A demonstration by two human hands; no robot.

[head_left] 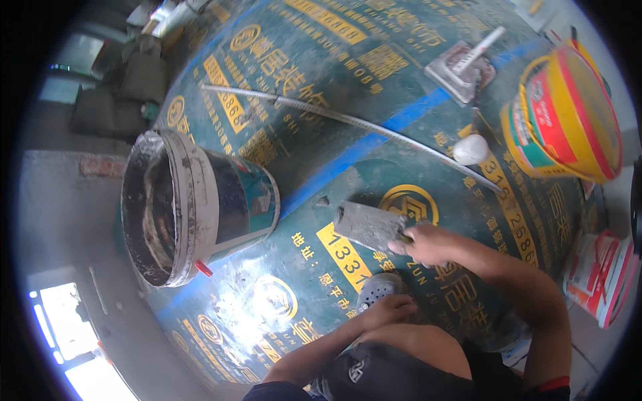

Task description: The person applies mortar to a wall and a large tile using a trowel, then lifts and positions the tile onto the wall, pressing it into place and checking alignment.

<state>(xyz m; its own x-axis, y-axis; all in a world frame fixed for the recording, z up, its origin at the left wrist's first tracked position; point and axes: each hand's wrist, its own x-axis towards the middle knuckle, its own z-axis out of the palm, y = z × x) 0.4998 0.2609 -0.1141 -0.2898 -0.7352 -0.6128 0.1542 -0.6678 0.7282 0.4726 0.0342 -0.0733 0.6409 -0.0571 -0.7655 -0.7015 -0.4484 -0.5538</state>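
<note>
Head view, flat trowel (pixel 369 226) in hand (pixel 428 244), seemingly gritty

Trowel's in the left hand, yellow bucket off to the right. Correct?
Wrong hand: the head view shows the trowel in the right hand. The yellow bucket is off to the right, as you said.

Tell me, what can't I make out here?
In the head view:
Left hand: palm turned away; anything held is hidden.
Trowel: handle mostly covered by the right hand.
Grey shoe: partly hidden by the left hand.
Large bucket: inner bottom lost in shadow.
Window: outside washed out by glare.
</note>
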